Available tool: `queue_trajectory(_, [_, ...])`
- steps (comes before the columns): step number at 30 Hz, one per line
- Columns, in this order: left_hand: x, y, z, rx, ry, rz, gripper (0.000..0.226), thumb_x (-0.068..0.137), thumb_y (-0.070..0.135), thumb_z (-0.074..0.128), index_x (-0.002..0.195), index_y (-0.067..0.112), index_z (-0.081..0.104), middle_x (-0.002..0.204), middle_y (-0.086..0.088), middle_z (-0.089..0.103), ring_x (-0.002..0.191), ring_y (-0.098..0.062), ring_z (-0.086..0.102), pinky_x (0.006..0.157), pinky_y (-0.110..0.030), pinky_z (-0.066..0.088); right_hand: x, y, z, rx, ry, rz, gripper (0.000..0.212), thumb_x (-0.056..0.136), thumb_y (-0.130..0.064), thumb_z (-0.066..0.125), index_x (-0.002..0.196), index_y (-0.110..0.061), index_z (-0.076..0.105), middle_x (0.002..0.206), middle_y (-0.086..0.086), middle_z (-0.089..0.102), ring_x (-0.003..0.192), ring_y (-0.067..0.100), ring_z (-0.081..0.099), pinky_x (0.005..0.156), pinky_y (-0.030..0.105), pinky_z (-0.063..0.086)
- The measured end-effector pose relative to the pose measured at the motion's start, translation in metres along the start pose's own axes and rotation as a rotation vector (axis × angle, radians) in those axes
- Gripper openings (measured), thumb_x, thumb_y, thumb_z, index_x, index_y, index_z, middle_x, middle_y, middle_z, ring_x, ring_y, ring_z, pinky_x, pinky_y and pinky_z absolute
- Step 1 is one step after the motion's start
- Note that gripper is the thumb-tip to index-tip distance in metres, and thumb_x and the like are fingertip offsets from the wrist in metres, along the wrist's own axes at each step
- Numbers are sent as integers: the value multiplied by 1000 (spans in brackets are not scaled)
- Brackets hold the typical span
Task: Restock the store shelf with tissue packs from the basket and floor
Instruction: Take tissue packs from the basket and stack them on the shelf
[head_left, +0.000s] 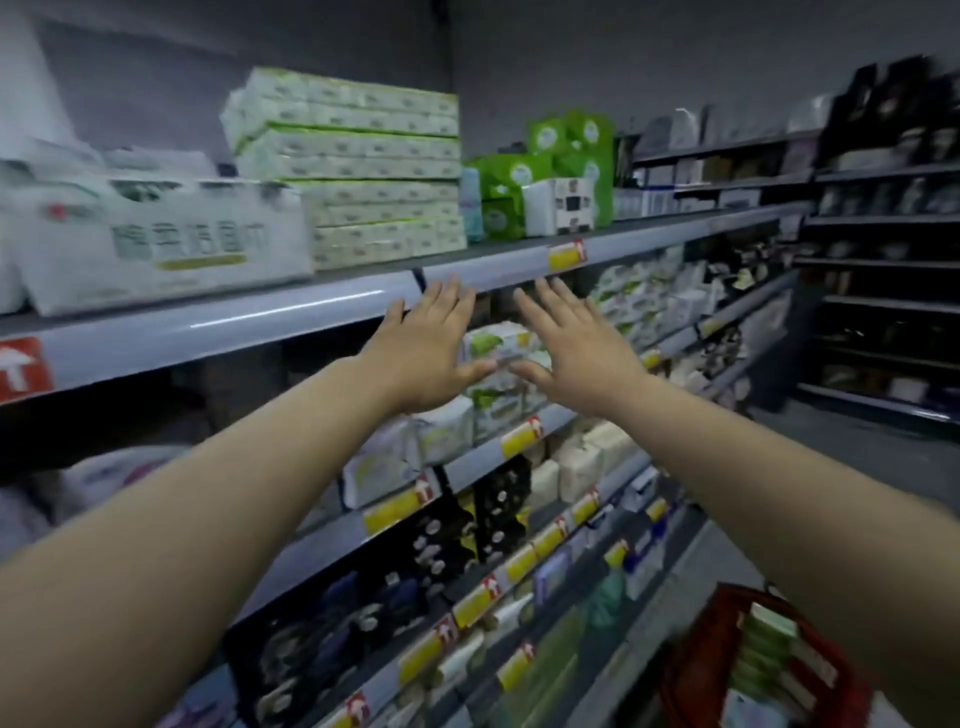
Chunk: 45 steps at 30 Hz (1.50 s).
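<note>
- Head view: left hand (431, 353) and right hand (576, 353) flat, fingers spread, holding nothing; tissue packs (493, 343) sit on the shelf (478, 462) behind them.
- Push evenly with 2 palms; more wait in the basket (691, 670).

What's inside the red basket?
Stacked green-and-white tissue packs in the red basket; the right forearm covers its right side; the bottom isn't visible.

Shop aisle: tiered shelves (234, 322) of packaged goods, yellow price tags (566, 255), red basket (696, 670).
</note>
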<state>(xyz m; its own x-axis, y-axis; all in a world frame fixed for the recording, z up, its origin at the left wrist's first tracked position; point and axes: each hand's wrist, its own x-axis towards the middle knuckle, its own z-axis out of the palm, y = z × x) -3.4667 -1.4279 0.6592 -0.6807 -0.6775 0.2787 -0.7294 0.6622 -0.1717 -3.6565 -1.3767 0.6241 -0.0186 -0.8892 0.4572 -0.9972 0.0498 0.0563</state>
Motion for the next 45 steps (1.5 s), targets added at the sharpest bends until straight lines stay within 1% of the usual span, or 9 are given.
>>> queue_trajectory(8, [96, 155, 123, -122, -235, 266, 89, 94, 66, 30, 153, 18, -15, 159, -2, -25, 148, -20, -17, 118, -47, -4, -103, 144, 88, -48, -208, 272, 82, 95, -62, 33, 156, -22, -5, 164, 6, -4, 150, 23, -6, 120, 45, 3])
queue_trajectory(15, [174, 265, 261, -142, -479, 506, 90, 94, 65, 35, 153, 18, -14, 160, -4, -23, 149, -22, -14, 118, -48, -1, -182, 243, 198, -2, -405, 574, 83, 94, -60, 39, 156, -22, -2, 164, 8, 1, 150, 26, 0, 119, 46, 7])
queue_trajectory(17, [200, 291, 303, -142, -513, 571, 91, 94, 64, 36, 154, 17, -13, 160, -5, -21, 149, -23, -12, 118, -48, 0, -196, 270, 231, -8, -455, 665, 83, 94, -60, 40, 156, -21, -1, 163, 10, 4, 150, 27, 3, 119, 46, 7])
queue_trajectory(21, [250, 337, 378, -158, -595, 684, 90, 94, 61, 38, 154, 12, -8, 161, -8, -18, 149, -23, -11, 118, -46, 1, -215, 313, 290, 5, -526, 842, 83, 94, -59, 41, 156, -20, 2, 163, 10, 7, 150, 26, 3, 119, 46, 6])
queue_trajectory(27, [294, 391, 480, -182, -725, 799, 90, 95, 59, 40, 154, 12, -11, 161, -8, -17, 149, -22, -11, 119, -45, -1, -248, 343, 375, 125, -651, 1070, 83, 95, -60, 36, 156, -21, -4, 164, 9, -1, 151, 24, -4, 119, 43, -1])
queue_trajectory(31, [303, 425, 540, -188, -826, 832, 92, 94, 59, 41, 153, 14, -13, 161, -7, -19, 149, -21, -11, 119, -45, 0, -274, 356, 424, 183, -740, 1127, 81, 96, -58, 34, 155, -22, -8, 163, 8, -4, 150, 23, -7, 119, 41, -3])
queue_trajectory(35, [312, 458, 601, -234, -897, 843, 92, 94, 57, 43, 154, 13, -12, 161, -7, -19, 149, -23, -9, 119, -47, 3, -294, 385, 478, 222, -780, 1157, 80, 97, -57, 35, 155, -22, -9, 163, 8, -5, 150, 24, -6, 120, 42, 0])
queue_trajectory(42, [317, 513, 707, -499, -918, 650, 96, 91, 45, 58, 155, 14, -7, 162, -8, -8, 150, -24, 3, 120, -51, 14, -338, 455, 590, 265, -899, 1071, 81, 98, -54, 36, 153, -22, -14, 163, 9, -9, 150, 24, -10, 119, 42, -3])
queue_trajectory(45, [316, 534, 747, -529, -944, 619, 95, 90, 40, 61, 155, 12, -4, 162, -9, -5, 149, -25, 7, 119, -51, 18, -355, 488, 629, 272, -939, 1033, 83, 98, -54, 37, 154, -19, -13, 163, 11, -10, 150, 25, -10, 120, 40, -2])
